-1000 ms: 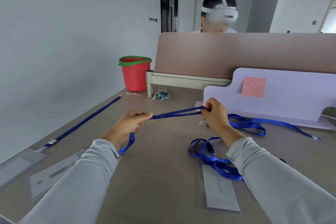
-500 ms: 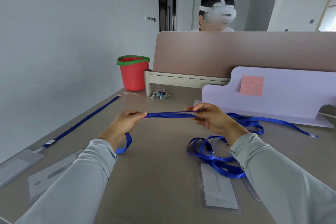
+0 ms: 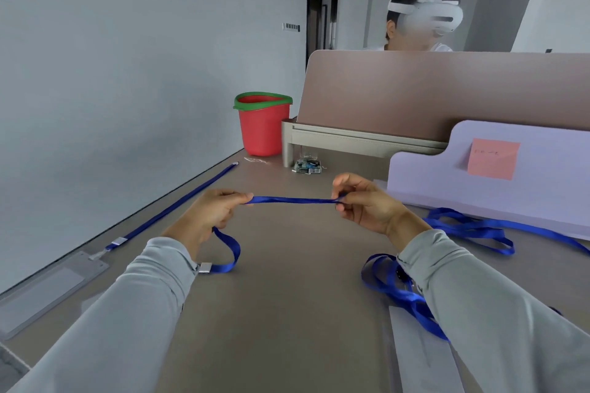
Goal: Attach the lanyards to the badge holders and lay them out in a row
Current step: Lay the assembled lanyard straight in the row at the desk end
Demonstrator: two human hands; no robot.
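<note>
A blue lanyard point(image 3: 292, 200) is stretched taut above the grey table between my two hands. My left hand point(image 3: 207, 214) pinches one end of the span; below it the strap loops down to a metal clip end point(image 3: 204, 267) by my left sleeve. My right hand point(image 3: 364, 204) pinches the other end. At the left edge lies a clear badge holder point(image 3: 48, 290) joined to a straight lanyard point(image 3: 172, 210). A tangle of blue lanyards point(image 3: 472, 230) lies at the right, and another badge holder point(image 3: 421, 357) shows under my right forearm.
A red bucket with a green rim point(image 3: 263, 123) stands at the back by the wall. A brown desk partition point(image 3: 447, 92) and a lilac board point(image 3: 498, 175) with a pink sticky note close off the back right. A small packet point(image 3: 307, 166) lies near the partition foot. A person in a headset sits behind.
My hands have moved closer together and slightly lower. The strap between them is shorter and level now, and the clip end has come into view beside my left wrist.
</note>
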